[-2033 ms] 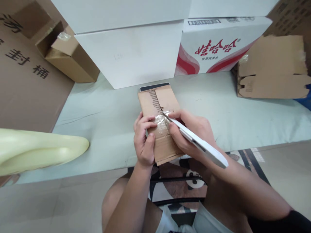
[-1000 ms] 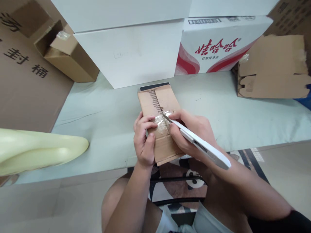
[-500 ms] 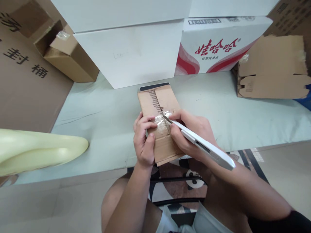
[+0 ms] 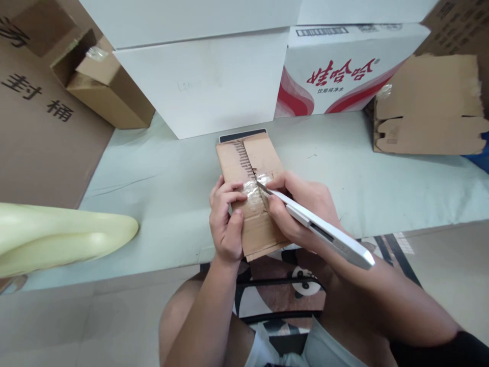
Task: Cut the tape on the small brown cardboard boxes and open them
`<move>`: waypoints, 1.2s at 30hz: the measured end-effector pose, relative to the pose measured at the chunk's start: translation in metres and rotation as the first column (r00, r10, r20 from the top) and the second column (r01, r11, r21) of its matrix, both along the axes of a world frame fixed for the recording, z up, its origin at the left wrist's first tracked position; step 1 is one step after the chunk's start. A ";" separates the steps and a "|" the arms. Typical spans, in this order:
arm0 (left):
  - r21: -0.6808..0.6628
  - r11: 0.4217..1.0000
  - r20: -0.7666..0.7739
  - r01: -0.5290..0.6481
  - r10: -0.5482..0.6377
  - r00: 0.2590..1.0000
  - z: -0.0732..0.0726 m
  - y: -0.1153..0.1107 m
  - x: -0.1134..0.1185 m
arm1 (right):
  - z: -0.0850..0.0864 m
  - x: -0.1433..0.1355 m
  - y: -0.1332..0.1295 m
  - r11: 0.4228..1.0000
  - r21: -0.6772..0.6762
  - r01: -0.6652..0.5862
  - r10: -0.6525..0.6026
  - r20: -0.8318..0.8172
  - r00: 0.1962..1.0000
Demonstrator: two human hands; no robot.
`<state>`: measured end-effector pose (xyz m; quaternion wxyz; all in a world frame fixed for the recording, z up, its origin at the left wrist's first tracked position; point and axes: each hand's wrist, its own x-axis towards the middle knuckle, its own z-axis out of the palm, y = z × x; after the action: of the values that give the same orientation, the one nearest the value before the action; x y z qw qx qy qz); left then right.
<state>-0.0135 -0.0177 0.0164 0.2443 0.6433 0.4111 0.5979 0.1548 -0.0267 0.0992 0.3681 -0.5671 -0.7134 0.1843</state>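
Note:
A small brown cardboard box lies at the table's near edge, its seam running lengthwise and clear tape across the middle. My left hand grips the box along its left side, fingertips on the top by the tape. In my right hand is a white utility knife, its blade out and the tip touching the taped seam. The side of my right hand rests by the box's right edge. Behind the box's far end, part of a dark flat object with a pale rim shows; its kind is hidden.
White cartons and a red-and-white water carton stand along the back of the pale green table cover. Opened cardboard boxes sit at left and right. A pale yellow curved object juts in from the left.
The back end of the knife has shifted slightly to the right and down, while the blade tip stays at the seam. The box and my left hand hold nearly still.

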 end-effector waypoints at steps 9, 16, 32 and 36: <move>0.014 1.000 0.017 0.010 -0.010 1.000 0.001 0.001 0.002 | 0.000 0.002 0.000 0.999 -0.018 -0.029 0.028 -0.059 0.998; 0.003 1.000 0.015 0.016 -0.016 1.000 0.003 0.001 0.002 | 0.004 0.004 -0.002 0.995 -0.063 -0.081 0.073 -0.110 0.991; 0.003 1.000 0.044 0.027 -0.027 0.999 0.003 0.002 0.003 | 0.004 0.005 -0.001 0.992 -0.091 -0.088 0.079 -0.107 0.991; -0.001 1.000 0.007 0.001 -0.001 1.000 0.002 0.002 0.003 | 0.004 0.005 -0.001 0.991 -0.091 -0.097 0.087 -0.110 0.990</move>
<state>-0.0107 -0.0155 0.0182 0.2463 0.6412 0.4102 0.5999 0.1596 -0.0276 0.1031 0.3687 -0.5400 -0.7087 0.2648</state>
